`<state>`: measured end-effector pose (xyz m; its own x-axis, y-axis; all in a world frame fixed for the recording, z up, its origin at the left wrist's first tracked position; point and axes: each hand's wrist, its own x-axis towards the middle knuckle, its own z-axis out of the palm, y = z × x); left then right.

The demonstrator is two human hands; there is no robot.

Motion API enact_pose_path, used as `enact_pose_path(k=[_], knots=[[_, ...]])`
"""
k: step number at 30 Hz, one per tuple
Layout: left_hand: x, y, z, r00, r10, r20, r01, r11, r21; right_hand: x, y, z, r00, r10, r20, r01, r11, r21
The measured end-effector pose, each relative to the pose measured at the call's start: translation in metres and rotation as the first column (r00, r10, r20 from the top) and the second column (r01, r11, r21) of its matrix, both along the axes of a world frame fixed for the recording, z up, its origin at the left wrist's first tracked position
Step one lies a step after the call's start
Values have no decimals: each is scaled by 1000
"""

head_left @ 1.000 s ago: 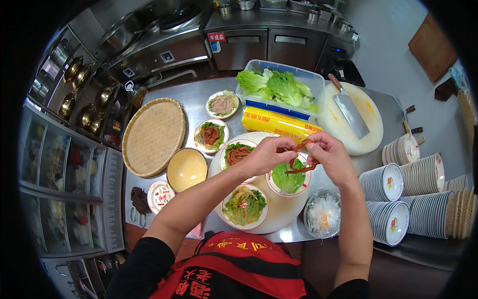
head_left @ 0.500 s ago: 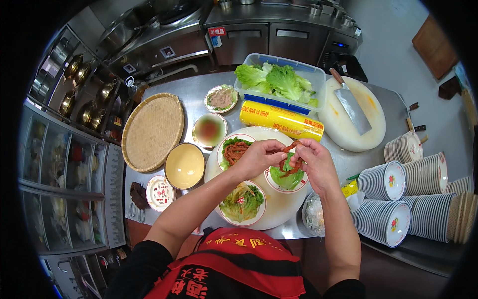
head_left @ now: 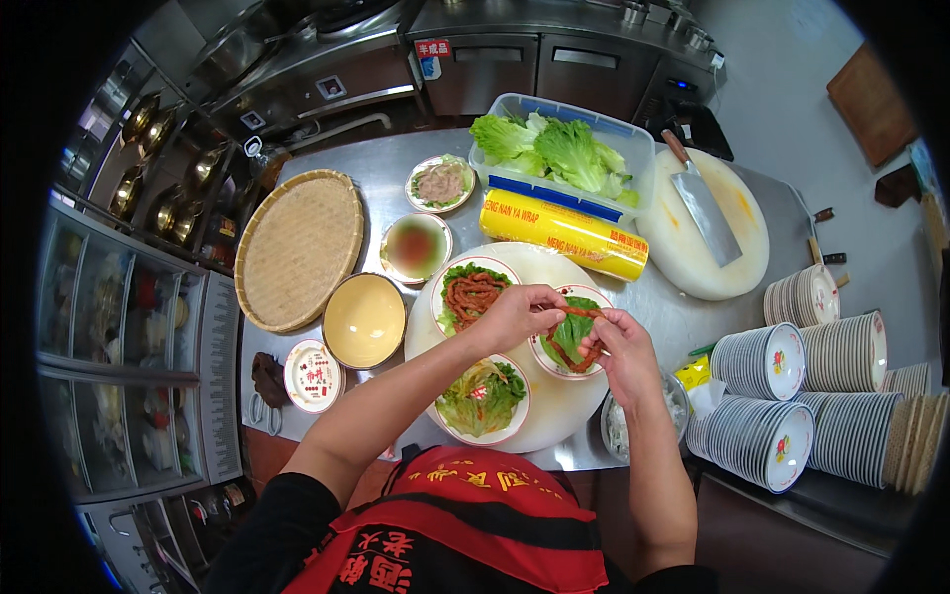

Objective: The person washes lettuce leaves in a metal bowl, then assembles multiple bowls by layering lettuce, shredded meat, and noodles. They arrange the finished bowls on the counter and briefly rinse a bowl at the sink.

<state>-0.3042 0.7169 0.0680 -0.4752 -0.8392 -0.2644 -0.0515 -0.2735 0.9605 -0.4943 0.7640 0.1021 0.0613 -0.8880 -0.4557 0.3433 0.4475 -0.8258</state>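
A reddish-brown meat strip [head_left: 582, 312] stretches between my two hands over a plate lined with green lettuce [head_left: 591, 332]. My left hand [head_left: 520, 315] pinches one end between thumb and fingers. The other end is in my right hand [head_left: 621, 342], also closed, with more of the strip hanging from it in a loop down to the lettuce. Left of this plate, partly behind my left hand, a second plate bears coiled meat strips [head_left: 469, 295] on lettuce. Nearer me, a plate of shredded greens [head_left: 487, 401] sits on the same round white board [head_left: 564, 411].
A yellow wrap roll [head_left: 564, 236] lies before a clear lettuce tub [head_left: 640, 163]. At right are a cleaver [head_left: 708, 213] on a round board and several plate stacks [head_left: 752, 361]. At left stand a woven tray [head_left: 297, 252], a cream bowl [head_left: 364, 322] and a sauce dish [head_left: 417, 248].
The strip, bunched up between my fingers before, is now drawn out nearly straight between my hands. My right hand has dropped slightly toward me, and more lettuce shows on the plate below.
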Motion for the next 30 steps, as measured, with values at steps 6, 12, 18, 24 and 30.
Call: enact_pose_path(k=[6,12,18,24,30], knots=[[-20,-5,-17,993,-78,94,87,991,-98,-16,-5,-15,981,4,-195,-8,1000,-17],[-27,-18,-31,984,-23,178,35,997,-66,-27,-40,-34,937,72,-343,-88,996,-31],[-32,-25,-43,959,27,281,-39,998,39,-38,-58,-70,717,164,-677,-235,972,-13],[-32,-22,-43,928,175,328,-206,976,63,-27,-55,-72,391,9,-920,-364,920,-146],[-35,-11,-55,813,315,489,-235,947,-220,-10,-50,-77,202,-138,-970,-415,885,-213]])
